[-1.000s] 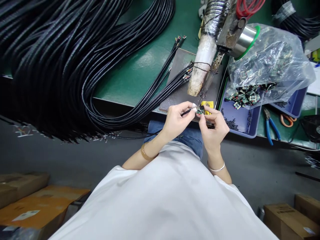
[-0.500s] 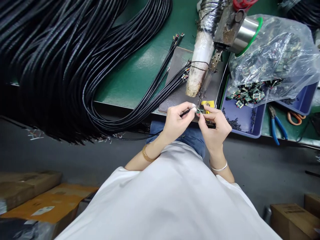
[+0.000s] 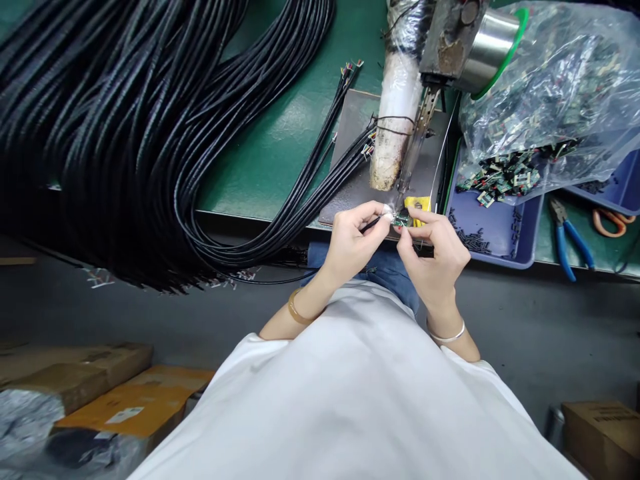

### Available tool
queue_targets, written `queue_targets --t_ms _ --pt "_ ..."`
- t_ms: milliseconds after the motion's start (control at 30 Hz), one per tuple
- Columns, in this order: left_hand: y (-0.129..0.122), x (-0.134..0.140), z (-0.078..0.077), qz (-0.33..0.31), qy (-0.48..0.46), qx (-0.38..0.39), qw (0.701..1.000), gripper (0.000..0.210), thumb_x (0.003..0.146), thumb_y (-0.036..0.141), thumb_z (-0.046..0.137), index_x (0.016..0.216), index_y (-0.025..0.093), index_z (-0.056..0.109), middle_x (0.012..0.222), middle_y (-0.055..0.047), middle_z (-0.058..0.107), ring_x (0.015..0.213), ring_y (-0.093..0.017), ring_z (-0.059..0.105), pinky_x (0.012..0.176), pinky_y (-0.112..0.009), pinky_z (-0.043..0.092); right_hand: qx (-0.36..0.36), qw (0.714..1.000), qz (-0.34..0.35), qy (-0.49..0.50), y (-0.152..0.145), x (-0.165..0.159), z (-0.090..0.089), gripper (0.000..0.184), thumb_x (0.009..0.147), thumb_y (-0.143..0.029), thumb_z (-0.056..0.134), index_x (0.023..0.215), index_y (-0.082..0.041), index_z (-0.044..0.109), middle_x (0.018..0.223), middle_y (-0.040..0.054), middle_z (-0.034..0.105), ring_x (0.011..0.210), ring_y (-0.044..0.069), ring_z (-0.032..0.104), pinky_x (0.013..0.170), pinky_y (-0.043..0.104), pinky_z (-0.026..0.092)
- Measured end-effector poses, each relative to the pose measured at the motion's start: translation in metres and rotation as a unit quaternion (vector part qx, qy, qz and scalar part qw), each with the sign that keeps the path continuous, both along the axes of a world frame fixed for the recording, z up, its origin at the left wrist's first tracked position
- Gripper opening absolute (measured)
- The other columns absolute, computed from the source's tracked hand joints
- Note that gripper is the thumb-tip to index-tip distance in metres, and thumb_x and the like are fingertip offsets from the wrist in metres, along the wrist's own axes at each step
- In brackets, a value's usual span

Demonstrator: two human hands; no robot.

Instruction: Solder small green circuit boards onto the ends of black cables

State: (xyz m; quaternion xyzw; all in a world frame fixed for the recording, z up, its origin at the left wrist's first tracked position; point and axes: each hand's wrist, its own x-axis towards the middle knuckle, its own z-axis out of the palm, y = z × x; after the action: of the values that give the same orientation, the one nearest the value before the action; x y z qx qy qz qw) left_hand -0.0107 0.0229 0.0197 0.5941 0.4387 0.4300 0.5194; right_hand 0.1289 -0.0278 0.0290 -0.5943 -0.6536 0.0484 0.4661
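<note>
My left hand (image 3: 354, 241) pinches the end of a black cable (image 3: 370, 225), whose thin bared wires point right. In the fingertips of my right hand (image 3: 434, 248) is a small green circuit board (image 3: 401, 219) with a red spot on it. The wires meet the board's left side; whether they are joined I cannot tell. Just above, the tip of a soldering iron (image 3: 411, 160) reaches down to the board, with a faint wisp of smoke there. A yellow piece (image 3: 419, 208) lies behind my right fingertips, partly hidden by them.
Beside the iron hangs a white wrapped tube (image 3: 393, 133), near a solder spool (image 3: 493, 50). Black cable bundles (image 3: 150, 133) cover the left. To the right are a purple tray (image 3: 525, 250), a plastic bag of circuit boards (image 3: 550, 87), blue-handled pliers (image 3: 570, 243) and orange-handled scissors (image 3: 607, 223).
The view has shifted slightly. My hands stay almost in place at the iron tip, still holding cable and board, and faint smoke shows there now.
</note>
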Motion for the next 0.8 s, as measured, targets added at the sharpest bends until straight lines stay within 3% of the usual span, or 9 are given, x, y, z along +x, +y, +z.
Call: queue_targets --t_ms 267,567,800 --pt "0.0 0.001 -0.002 0.0 0.015 -0.015 1.0 0.017 0.09 0.029 0.06 0.082 0.015 0.066 0.071 0.0 0.061 0.064 -0.008 0.052 0.061 -0.019 0.043 -0.003 1.0 0.003 0.0 0.001 0.001 -0.005 0.012 0.088 -0.014 0.064 0.083 -0.023 0.059 0.101 0.0043 0.075 0.095 0.017 0.073 0.077 0.028 0.063" --pt "0.002 0.0 0.009 -0.002 0.028 0.007 1.0 0.016 0.09 0.026 0.06 0.08 0.015 0.065 0.069 0.001 0.06 0.061 -0.008 0.051 0.058 -0.02 0.041 -0.003 1.0 -0.006 0.031 0.001 -0.001 0.002 0.011 0.088 -0.014 0.064 0.082 -0.023 0.06 0.101 0.0036 0.077 0.092 0.018 0.076 0.077 0.03 0.064" --pt "0.003 -0.001 0.008 -0.013 0.019 -0.004 1.0 0.017 0.091 0.028 0.06 0.08 0.016 0.065 0.07 0.001 0.061 0.062 -0.009 0.053 0.061 -0.02 0.043 -0.001 1.0 0.004 0.029 -0.001 -0.001 0.003 0.012 0.087 -0.012 0.063 0.083 -0.023 0.059 0.105 0.0044 0.076 0.091 0.017 0.076 0.076 0.028 0.064"
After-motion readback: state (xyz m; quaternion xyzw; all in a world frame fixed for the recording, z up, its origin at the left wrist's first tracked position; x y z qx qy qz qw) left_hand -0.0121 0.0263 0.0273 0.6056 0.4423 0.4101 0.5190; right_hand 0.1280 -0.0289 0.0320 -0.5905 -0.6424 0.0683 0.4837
